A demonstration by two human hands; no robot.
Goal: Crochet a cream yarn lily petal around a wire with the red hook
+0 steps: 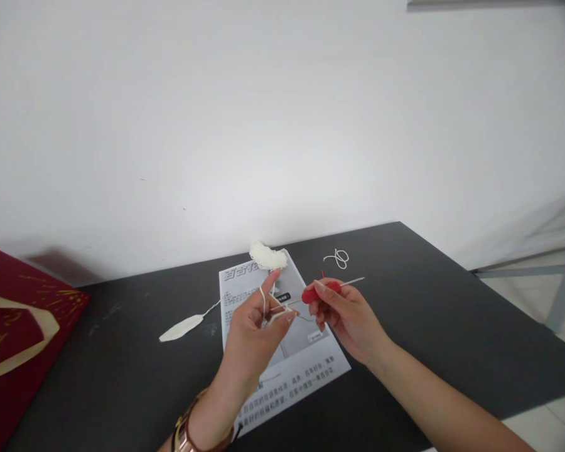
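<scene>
One red bag (19, 333) at left; yarn bundle (266, 256) overlaps printed sheet (306, 369).

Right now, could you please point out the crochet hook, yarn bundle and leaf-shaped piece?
Crochet hook (309, 294), head view: on its red handle.
Yarn bundle (267, 256), head view: on its middle strands.
Leaf-shaped piece (182, 328), head view: mid-body.

Left hand (254, 326), bare: index finger (270, 282) held raised, thumb (281, 323) stretched forward and closed in a pinch; wrist (219, 402) placed at lower left. Right hand (346, 314), bare: fingers curled, thumb (330, 296) pressed over them; forearm (433, 389) angled in from lower right. Both hands are held near each other, level, not touching.
</scene>
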